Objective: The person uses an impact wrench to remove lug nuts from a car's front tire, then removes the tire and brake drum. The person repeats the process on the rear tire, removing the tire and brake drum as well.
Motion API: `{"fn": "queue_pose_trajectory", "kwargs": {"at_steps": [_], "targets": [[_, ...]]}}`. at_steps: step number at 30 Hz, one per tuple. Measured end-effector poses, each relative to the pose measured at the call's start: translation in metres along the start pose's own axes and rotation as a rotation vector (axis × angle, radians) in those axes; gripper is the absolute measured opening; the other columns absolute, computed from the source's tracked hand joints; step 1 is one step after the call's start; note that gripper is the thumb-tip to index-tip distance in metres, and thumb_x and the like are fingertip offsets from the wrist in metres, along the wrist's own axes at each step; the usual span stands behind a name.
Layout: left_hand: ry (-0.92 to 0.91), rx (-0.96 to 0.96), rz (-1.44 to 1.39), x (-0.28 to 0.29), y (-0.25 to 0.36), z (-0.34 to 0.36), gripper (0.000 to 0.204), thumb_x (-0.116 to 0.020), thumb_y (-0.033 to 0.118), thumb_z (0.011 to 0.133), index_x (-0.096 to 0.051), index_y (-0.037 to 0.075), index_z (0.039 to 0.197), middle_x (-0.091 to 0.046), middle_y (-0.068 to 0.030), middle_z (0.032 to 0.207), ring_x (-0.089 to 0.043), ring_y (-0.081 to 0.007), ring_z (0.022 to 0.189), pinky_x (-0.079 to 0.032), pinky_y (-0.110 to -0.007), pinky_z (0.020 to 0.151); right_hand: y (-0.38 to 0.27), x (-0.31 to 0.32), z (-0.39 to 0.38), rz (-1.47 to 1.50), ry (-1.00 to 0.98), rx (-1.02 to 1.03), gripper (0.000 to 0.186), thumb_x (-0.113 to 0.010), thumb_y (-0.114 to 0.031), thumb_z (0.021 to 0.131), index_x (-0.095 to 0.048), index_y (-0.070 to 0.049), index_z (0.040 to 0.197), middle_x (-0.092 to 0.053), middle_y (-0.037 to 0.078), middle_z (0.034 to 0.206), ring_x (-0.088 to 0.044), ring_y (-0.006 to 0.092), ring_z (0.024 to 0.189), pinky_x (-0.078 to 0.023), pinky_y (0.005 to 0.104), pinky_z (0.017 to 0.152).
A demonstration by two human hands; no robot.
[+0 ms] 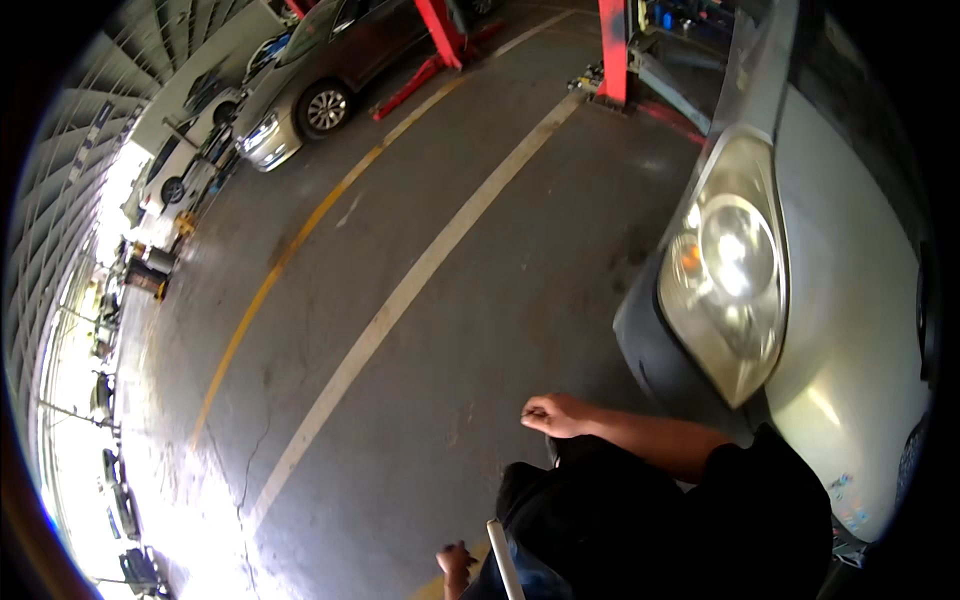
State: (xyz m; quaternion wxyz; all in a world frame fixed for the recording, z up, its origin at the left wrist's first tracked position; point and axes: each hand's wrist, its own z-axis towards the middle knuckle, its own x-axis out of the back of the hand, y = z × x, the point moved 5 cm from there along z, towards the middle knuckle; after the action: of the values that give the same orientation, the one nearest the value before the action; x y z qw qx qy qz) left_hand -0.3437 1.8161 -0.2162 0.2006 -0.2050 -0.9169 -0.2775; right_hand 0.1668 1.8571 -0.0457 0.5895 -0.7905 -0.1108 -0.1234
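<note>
My right hand [556,414] hangs over the grey floor, its fingers curled closed. Whatever it may hold is hidden. Nearest to it on the right is the front corner of a pale car, with a large clear headlight [735,262] and a dark lower bumper part [650,345]; the hand does not touch them. Low in the picture, my left hand [456,558] is small and partly in shadow. Its fingers look bent inward, and I cannot make out anything in them. A white, rod-like strip [505,562] shows between my left hand and my black-clothed body.
The floor [450,330] carries a long white line [400,297] and a yellow line [290,250]. Red lift posts [614,55] stand at the back. A dark car [325,75] is parked at the far left. Bins [150,272] stand beside the bright opening.
</note>
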Motion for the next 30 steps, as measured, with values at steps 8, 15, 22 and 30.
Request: {"fn": "queue_pose_trajectory", "kwargs": {"at_steps": [8,15,22,30], "targets": [[-0.292,-0.125,0.464,-0.131,0.254,0.155,0.015,-0.068,0.026,0.078,-0.069,0.010,0.077,-0.069,-0.0059,0.076,-0.067,-0.0200,0.068,-0.051,-0.037,0.053,0.021,0.167,0.292,0.454,0.154,-0.131,0.028,-0.060,-0.027,0.095,-0.063,-0.001,0.104,-0.064,0.005,0.085,-0.063,0.0146,0.079,-0.051,0.0296,0.071],[-0.323,-0.560,1.724,-0.088,0.574,0.365,0.009,-0.070,0.027,0.075,-0.073,0.019,0.076,-0.071,-0.0002,0.080,-0.068,-0.0176,0.077,-0.052,-0.036,0.058,0.260,0.270,0.352,0.156,0.461,-0.921,0.044,-0.059,-0.025,0.094,-0.048,0.005,0.124,-0.058,0.015,0.096,-0.058,0.0256,0.078,-0.048,0.0447,0.063],[0.025,-0.538,0.615,-0.221,1.119,0.444,0.025,-0.057,0.019,0.081,-0.072,0.003,0.090,-0.071,-0.0190,0.081,-0.069,-0.0275,0.073,-0.052,-0.038,0.064,0.280,0.334,0.340,0.774,0.905,-1.295,0.041,-0.048,-0.013,0.101,-0.037,-0.001,0.139,-0.041,0.009,0.075,-0.037,0.0179,0.055,-0.033,0.0392,0.049],[-0.092,-0.851,0.734,-0.380,1.381,0.564,0.023,-0.065,0.025,0.080,-0.076,0.015,0.097,-0.073,-0.0100,0.082,-0.070,-0.0210,0.072,-0.056,-0.035,0.068,0.330,0.477,0.670,1.035,0.894,-1.168,0.041,-0.053,-0.024,0.098,-0.048,0.000,0.132,-0.055,0.012,0.111,-0.056,0.0233,0.081,-0.048,0.0373,0.067]]}}
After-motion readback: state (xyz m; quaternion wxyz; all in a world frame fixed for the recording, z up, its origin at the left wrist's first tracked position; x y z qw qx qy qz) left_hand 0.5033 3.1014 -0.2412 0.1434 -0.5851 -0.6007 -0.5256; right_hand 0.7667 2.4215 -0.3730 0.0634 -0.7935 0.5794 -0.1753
